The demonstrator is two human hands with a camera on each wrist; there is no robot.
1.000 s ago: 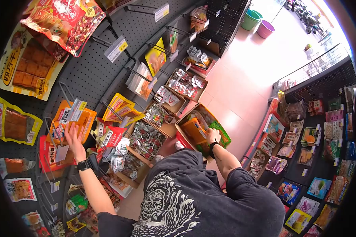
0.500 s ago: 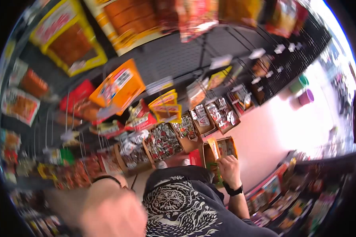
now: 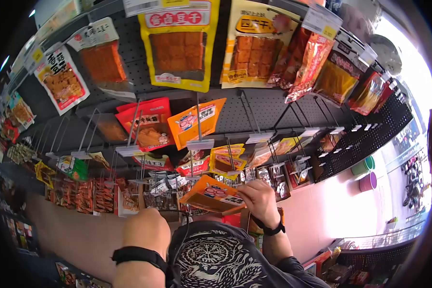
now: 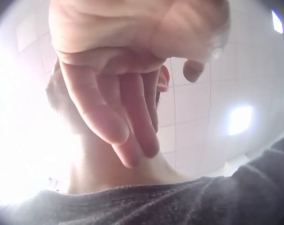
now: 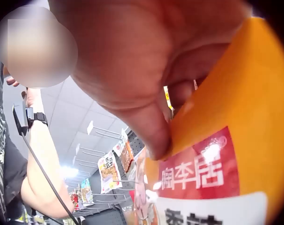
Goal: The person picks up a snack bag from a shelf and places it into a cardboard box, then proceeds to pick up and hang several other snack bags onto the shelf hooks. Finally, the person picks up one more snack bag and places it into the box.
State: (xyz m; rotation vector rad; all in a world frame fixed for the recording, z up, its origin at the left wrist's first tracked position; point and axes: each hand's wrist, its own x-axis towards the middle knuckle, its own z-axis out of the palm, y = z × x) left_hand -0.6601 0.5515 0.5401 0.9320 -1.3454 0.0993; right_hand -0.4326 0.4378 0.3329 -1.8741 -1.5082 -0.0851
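Note:
An orange snack packet [image 3: 213,194] is pinched at its right edge by the right hand [image 3: 260,199], above the box on the floor. Close up in the right wrist view, thumb and fingers of the right hand [image 5: 146,61] grip the upper part of the orange packet [image 5: 236,117]. The left arm is bent up towards the head, with a black band round the wrist. In the left wrist view the left hand [image 4: 128,61] hangs in front of the neck, fingers loosely bent and holding nothing. Similar orange packets [image 3: 197,124] hang on the shelf ahead.
Dried-tofu packets [image 3: 177,50] hang on upper hooks, with metal prongs jutting out below. Open boxes of small packets [image 3: 163,199] line the lower shelf. Green [image 3: 363,165] and purple [image 3: 368,182] buckets stand at the right. Another shelf unit [image 3: 341,266] is at lower right.
The right hand has risen from the floor box with an orange packet. The left hand has left the hanging packets and moved up towards the head. The view has turned to face the shelf.

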